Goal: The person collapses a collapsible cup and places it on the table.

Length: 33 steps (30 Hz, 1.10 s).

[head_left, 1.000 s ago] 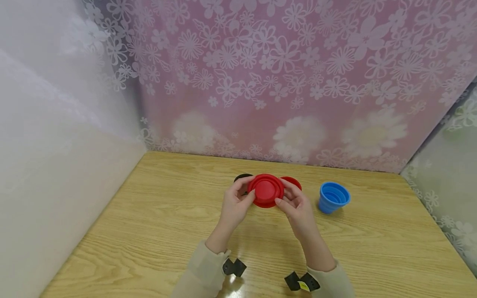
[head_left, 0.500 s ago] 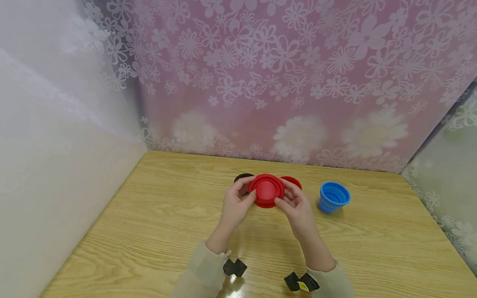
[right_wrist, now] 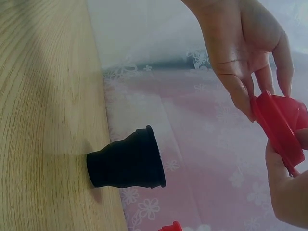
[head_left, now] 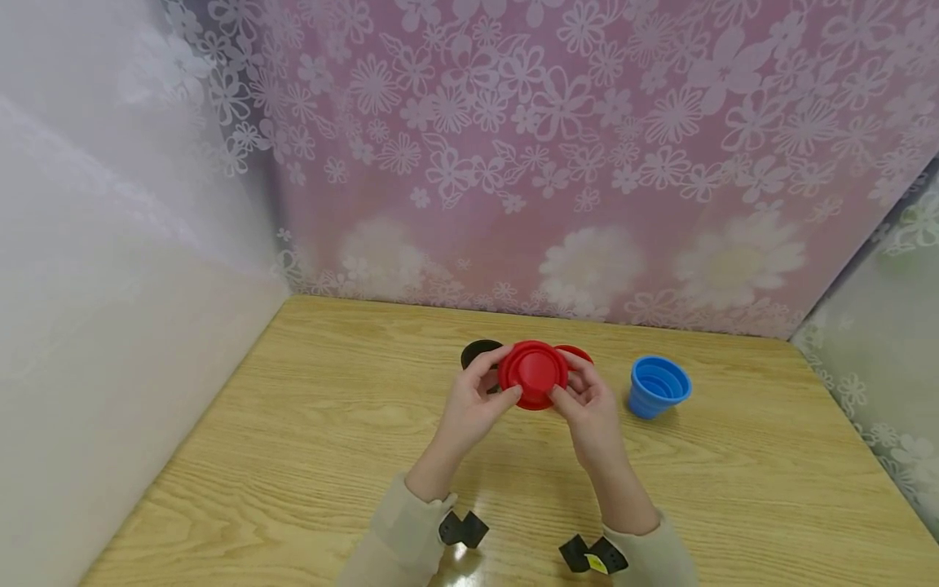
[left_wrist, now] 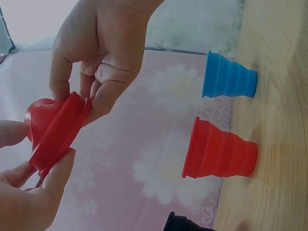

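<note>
Both hands hold a red collapsible cup (head_left: 538,372) above the table, its round base facing the head camera and its body squashed flat into rings. My left hand (head_left: 468,401) grips the rim from the left, thumb on the base side and fingers behind. On the opposite side my right hand (head_left: 592,417) pinches the rim likewise, its thumb near the lower edge. In the left wrist view the base of the held cup (left_wrist: 54,132) bulges out lopsidedly. Behind the hands stand a black collapsible cup (right_wrist: 127,161) and a second red cup (left_wrist: 219,150), both expanded; the hands partly hide them in the head view.
An expanded blue collapsible cup (head_left: 659,386) stands upright to the right of the hands. The wooden table (head_left: 308,424) meets a pink flowered backdrop (head_left: 469,179) at the back and a pale panel (head_left: 132,244) on the left.
The held red cup has shifted slightly right. My left hand has moved right with it, its thumb now farther in along the cup's lower part. More of the black cup shows.
</note>
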### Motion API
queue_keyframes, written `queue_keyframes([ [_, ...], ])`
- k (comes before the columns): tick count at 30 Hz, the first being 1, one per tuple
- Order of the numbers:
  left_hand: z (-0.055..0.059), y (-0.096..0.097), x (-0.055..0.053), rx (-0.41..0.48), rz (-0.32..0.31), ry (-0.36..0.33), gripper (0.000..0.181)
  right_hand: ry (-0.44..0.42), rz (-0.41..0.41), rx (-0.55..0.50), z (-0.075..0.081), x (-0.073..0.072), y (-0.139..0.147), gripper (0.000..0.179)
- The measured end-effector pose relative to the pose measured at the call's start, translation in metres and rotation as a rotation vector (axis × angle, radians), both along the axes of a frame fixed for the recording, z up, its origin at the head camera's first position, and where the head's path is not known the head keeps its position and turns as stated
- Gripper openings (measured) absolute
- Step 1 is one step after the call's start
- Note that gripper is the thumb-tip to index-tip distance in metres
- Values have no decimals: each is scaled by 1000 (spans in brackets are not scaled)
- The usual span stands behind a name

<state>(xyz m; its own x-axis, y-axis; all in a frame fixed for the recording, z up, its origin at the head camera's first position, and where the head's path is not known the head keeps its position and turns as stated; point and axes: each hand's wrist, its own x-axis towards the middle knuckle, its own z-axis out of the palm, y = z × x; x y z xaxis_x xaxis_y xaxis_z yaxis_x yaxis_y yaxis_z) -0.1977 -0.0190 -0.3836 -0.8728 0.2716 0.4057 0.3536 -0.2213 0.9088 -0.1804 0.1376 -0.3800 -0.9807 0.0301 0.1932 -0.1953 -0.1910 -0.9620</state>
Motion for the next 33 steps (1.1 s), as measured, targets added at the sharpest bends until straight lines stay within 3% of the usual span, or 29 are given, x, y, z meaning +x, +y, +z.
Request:
queue_keyframes([
  [4, 1, -1, 1, -11, -45, -55, 49, -4, -4, -14, 1, 0, 0, 42],
  [10, 2, -2, -1, -6, -57, -105, 51, -2, -23, -3, -1, -1, -1, 42],
  [18, 3, -2, -3, 8, -5, -151, 51, 15, 2, 40, -3, -1, -4, 44],
  [24, 1, -2, -4, 24, 52, -137, 48, 29, 65, 65, -1, 1, -6, 52],
  [29, 1, 0, -4, 88, 97, -155, 44, 47, 129, 70, 0, 3, -9, 61],
  [33, 1, 1, -5, 160, 115, -187, 43, 50, 127, 70, 0, 4, -11, 62],
])
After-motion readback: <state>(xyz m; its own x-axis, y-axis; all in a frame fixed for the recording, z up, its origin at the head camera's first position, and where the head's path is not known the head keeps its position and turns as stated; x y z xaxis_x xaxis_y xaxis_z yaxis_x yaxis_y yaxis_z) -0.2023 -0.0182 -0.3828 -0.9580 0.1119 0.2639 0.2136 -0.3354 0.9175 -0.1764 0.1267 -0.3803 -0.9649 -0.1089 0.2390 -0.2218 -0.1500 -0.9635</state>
